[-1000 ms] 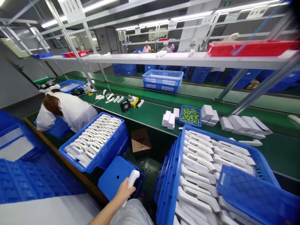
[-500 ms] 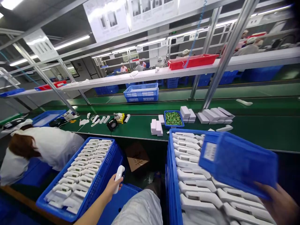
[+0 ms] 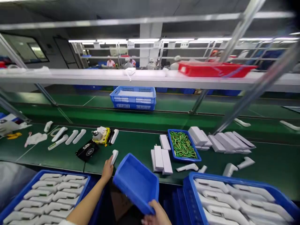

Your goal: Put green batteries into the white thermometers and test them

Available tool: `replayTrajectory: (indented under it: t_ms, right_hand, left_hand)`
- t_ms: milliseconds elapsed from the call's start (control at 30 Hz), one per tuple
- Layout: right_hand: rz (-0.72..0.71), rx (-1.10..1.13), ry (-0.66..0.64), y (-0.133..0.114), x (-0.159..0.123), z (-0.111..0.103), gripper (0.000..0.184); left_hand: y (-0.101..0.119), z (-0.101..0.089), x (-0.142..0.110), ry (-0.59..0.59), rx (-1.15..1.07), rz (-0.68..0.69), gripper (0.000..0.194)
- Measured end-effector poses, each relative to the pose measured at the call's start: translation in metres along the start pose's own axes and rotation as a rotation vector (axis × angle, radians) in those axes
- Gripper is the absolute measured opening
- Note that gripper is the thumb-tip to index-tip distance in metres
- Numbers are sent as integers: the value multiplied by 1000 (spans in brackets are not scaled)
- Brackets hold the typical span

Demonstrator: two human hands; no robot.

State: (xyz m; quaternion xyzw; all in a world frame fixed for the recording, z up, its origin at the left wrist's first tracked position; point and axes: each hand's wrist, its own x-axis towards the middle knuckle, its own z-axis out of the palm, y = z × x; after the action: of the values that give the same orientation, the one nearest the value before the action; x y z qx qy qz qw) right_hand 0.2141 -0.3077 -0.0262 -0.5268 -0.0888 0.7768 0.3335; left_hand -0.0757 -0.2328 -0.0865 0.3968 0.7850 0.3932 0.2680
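My left hand [image 3: 107, 168] is closed around a white plastic handheld housing [image 3: 114, 157], raised at the front edge of the green bench. My right hand [image 3: 156, 214] grips the lower corner of a small blue plastic bin [image 3: 138, 182]. The bin is tilted with its bare inside toward me, just right of the housing. To its right on the bench are narrow white boxes [image 3: 167, 162] and a blue tray [image 3: 198, 156] full of small green cylindrical pieces [image 3: 181, 145]. Loose white housings [image 3: 187, 167] lie in front of the tray.
Blue crates of white housings stand at lower left [image 3: 85, 187] and lower right [image 3: 191, 187]. A black box [image 3: 87, 150] and yellow holder [image 3: 106, 137] sit on the left bench. Beyond are a blue basket [image 3: 133, 101], metal posts and a shelf with a red tray [image 3: 215, 69].
My right hand has brought the blue bin from over the right crate to the middle. My left hand has raised the white housing to the bench edge. The view has shifted.
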Motion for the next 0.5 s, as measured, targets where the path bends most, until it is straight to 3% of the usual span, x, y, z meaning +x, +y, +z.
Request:
replayTrajectory:
  t_ms: [67, 133, 200, 267, 367, 433, 500]
  right_hand:
    - [-3, 104, 50, 11, 28, 36, 37]
    - [-42, 172, 113, 11, 46, 63, 41]
    - [-84, 191, 139, 2, 61, 78, 43]
    - [-135, 195, 118, -6, 77, 84, 44]
    - [-303, 175, 87, 2, 99, 73, 44]
    - [-521, 82, 80, 30, 116, 48, 43]
    - [-770, -65, 93, 75, 139, 3, 40]
  left_hand:
    - [-7, 2, 25, -31, 10, 46, 40]
    - [-15, -5, 34, -53, 21, 85, 41]
    - [-28, -18, 24, -44, 43, 112, 39]
    - [-50, -32, -5, -12, 83, 125, 31]
    - [-104, -29, -58, 1, 174, 113, 36]
    - [-154, -6, -76, -42, 243, 99, 38]
    - [-210, 27, -69, -112, 316, 89, 27]
